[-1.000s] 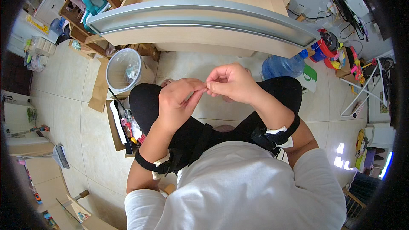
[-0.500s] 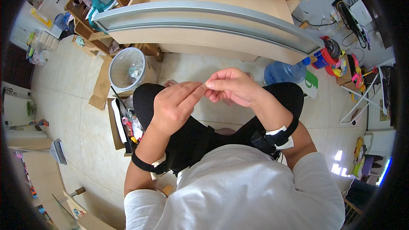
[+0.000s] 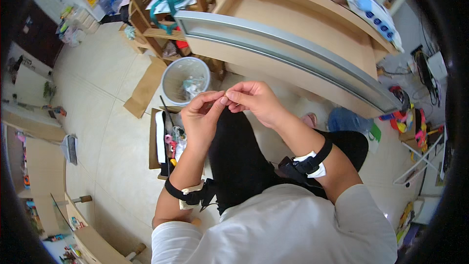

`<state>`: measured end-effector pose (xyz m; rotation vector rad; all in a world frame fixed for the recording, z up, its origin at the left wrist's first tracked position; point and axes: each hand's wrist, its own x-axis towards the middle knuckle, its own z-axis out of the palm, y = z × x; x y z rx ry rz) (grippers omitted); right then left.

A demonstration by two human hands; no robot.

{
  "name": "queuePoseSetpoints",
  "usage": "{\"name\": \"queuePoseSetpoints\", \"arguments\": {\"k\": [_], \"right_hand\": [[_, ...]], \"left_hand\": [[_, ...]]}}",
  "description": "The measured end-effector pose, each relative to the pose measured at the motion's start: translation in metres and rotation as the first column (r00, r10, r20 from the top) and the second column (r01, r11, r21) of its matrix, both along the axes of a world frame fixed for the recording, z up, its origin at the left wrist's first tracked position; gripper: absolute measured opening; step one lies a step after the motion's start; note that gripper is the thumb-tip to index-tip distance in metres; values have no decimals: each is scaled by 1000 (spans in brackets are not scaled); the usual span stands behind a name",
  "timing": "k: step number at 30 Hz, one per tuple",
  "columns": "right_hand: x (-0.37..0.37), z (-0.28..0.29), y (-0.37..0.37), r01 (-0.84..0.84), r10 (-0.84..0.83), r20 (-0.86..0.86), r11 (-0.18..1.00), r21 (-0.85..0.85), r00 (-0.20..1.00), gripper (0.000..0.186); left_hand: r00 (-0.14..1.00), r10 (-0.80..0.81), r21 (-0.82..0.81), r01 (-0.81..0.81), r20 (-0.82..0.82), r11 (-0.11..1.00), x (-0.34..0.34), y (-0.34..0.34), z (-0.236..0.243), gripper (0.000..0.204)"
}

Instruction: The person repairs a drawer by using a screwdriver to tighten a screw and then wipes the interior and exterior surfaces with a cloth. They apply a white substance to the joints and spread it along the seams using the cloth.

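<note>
My left hand [image 3: 201,117] and my right hand [image 3: 254,99] meet fingertip to fingertip above my lap. Both pinch something very small between thumb and forefinger; it is too tiny to identify. I sit in black trousers and a white shirt, with a black strap and small device on each forearm. Just beyond my hands runs the front of a pale wooden desk with a pulled-out tray edged in grey [image 3: 288,44].
A round waste bin [image 3: 185,80] with crumpled rubbish stands on the tiled floor at my left. Beside it lies an open cardboard box [image 3: 163,142] with several tools and flat cardboard. Shelves with clutter are at the top left; colourful toys and a white rack are at the right.
The view has tilted and swung right, so the desk and bin shifted in the picture. My hands stay pinched together, moved slightly to the left over my left knee.
</note>
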<state>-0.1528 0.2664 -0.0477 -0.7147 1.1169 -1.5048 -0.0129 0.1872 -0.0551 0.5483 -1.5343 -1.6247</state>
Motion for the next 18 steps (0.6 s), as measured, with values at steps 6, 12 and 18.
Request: {"name": "queuePoseSetpoints", "arguments": {"k": [6, 12, 18], "right_hand": [[7, -17, -76, -56, 81, -173, 989, 140, 982, 24], [-12, -60, -103, 2, 57, -255, 974, 226, 965, 26], [-31, -77, -99, 31, 45, -259, 959, 283, 965, 22]], "left_hand": [[971, 173, -98, -158, 164, 983, 13, -73, -25, 6], [757, 320, -294, -177, 570, 939, 17, -195, -103, 11], [548, 431, -490, -45, 717, 871, 1, -244, -156, 12]]}}
